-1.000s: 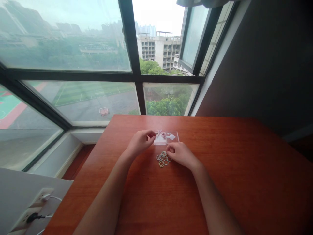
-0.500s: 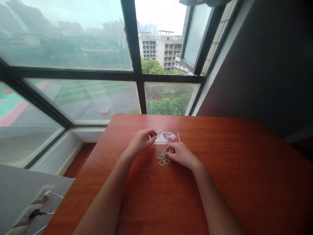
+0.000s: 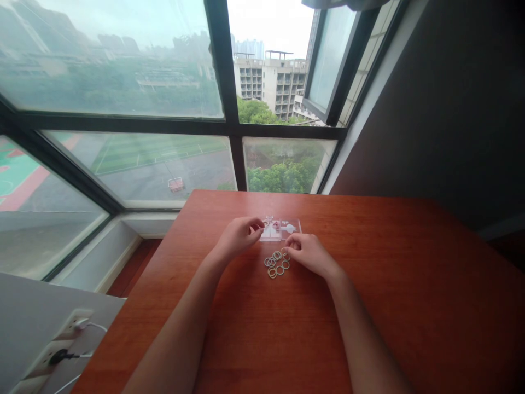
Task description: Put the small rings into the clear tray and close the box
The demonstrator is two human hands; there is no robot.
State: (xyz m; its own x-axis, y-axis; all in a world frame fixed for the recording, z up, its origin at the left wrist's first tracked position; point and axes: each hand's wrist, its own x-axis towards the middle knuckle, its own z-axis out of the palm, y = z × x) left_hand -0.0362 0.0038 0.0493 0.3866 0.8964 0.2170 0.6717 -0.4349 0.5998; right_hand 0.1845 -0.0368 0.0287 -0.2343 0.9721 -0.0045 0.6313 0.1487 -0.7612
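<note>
A small clear plastic box (image 3: 270,238) lies on the table with its lid (image 3: 296,226) folded out to the right; pinkish and white shapes show in it or on it. My left hand (image 3: 241,235) is at the box's left edge, thumb and fingers closed on it. In front of the box several small pale green and yellowish hair ties (image 3: 280,270) lie in a loose cluster. My right hand (image 3: 309,251) is over the cluster's right side, its thumb and forefinger pinched on one hair tie (image 3: 286,256).
The reddish-brown wooden table (image 3: 262,334) reaches to the dark-framed window (image 3: 235,131). A dark wall (image 3: 443,109) stands at the right. At the lower left, sockets with plugs and cables (image 3: 61,357) are on a low white wall.
My right hand has moved slightly up and right from the cluster, uncovering more hair ties, with one at its fingertips. My left hand has stayed at the box.
</note>
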